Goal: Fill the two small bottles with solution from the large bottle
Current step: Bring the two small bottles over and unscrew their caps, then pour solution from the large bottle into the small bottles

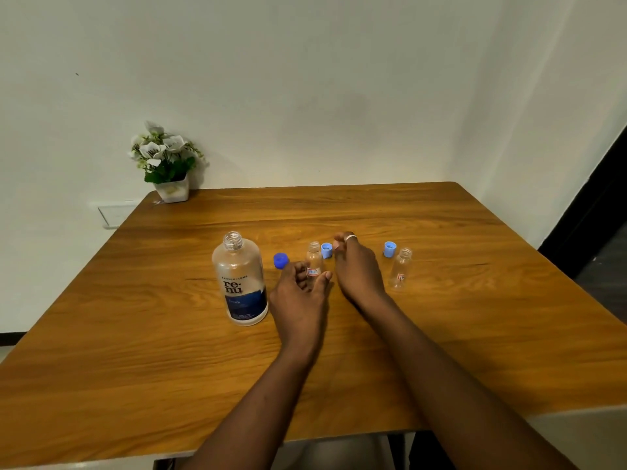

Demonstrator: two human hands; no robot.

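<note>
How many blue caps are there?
3: dark blue cap beside the large bottle; first light blue cap beside the left small bottle; second light blue cap beside the right small bottle.

large bottle (240, 279): 1 | small bottles (314, 257) (402, 269): 2 | caps (281, 260) (326, 250) (390, 249): 3 | potted plant (166, 161): 1

You had soft, even indoor light, which threw only faint shadows beside your forearms (261, 398) on the table (135, 334) and a dull sheen on its far half. The wide lens bowed the table's edges, and your right grip (356, 269) blurred slightly at the fingertips.
</note>
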